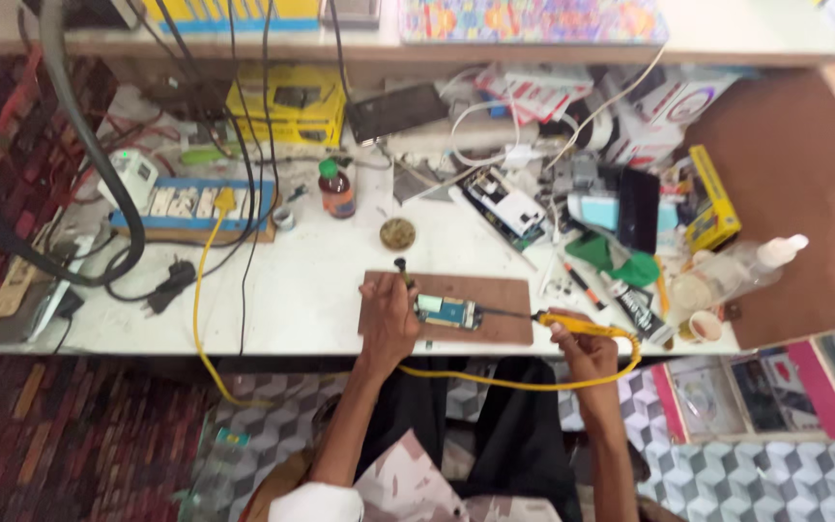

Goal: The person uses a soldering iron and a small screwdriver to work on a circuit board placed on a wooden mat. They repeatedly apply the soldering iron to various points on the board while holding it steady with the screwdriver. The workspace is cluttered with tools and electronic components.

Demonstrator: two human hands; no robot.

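Right hand (580, 340) is closed around the yellow handle of a soldering iron (564, 324), whose dark tip lies across to the circuit board (446, 311); the left hand (390, 314) rests on the brown work mat (504, 290), fingers curled about a small dark tool (402, 272) that stands at the mat's far left corner, with the palm just beside the board's left edge. By size, the white workbench (311, 290) carries everything. On its left lies a blue power strip (186, 203), from which a yellow cable (200, 290) drops over the front edge. The mat sits at the front centre of the bench, and the small blue-green circuit board lies on it between the two hands. Behind the mat stand a brown bottle with a green cap (337, 188) and, nearer to it, a small round tin (397, 233). A clear squeeze bottle (746, 266) lies at the right end.
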